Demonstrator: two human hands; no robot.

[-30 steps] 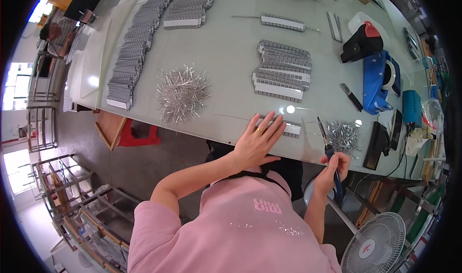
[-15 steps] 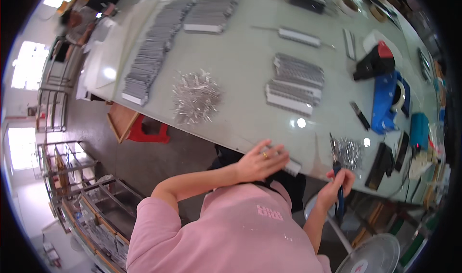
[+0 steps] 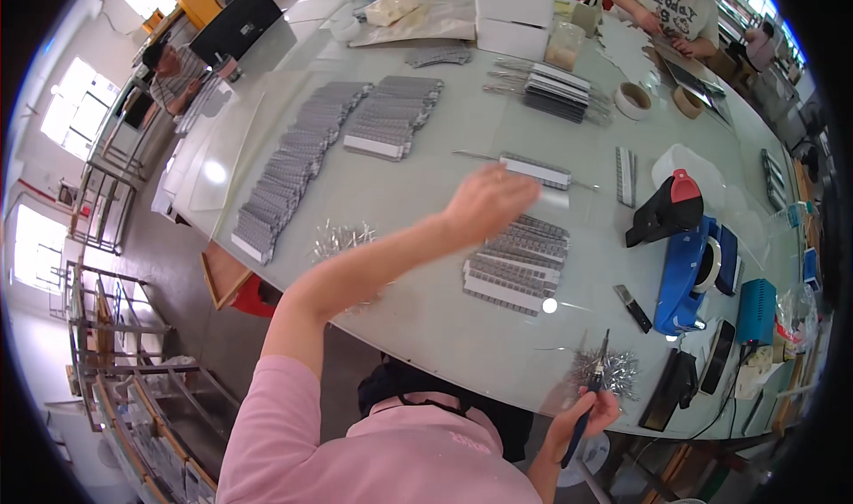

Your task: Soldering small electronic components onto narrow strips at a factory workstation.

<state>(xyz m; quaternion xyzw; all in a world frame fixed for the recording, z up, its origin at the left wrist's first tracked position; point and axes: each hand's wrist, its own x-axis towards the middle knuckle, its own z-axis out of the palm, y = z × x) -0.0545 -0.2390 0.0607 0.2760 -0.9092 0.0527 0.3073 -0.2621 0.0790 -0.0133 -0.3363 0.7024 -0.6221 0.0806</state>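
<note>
**The left hand [image 3: 491, 204] has moved out over the gray strips [image 3: 515, 277]**

It was down by the near edge of the counter [image 3: 426, 331]; the right hand [image 3: 603, 408] has kept its grip on the pointed tool [image 3: 596, 380]. The hands are now well apart.

Nearest, the right hand is closed around the tool, its tip up by a heap of shiny wires [image 3: 625, 376]. If this hand dips, the tip could catch and scatter them.

Farther out, behind the left hand, the left arm [image 3: 382, 260] crosses a second heap [image 3: 340, 240]. If it drops, it could drag wires about.

The left hand is blurry; I cannot tell if it holds anything. The gray strips are stacked on its near side, and a bump could make them slide.

Just past its knuckles lies a lone strip [image 3: 549, 175], wire poking out both ends. A hard push could bend that wire.
</note>
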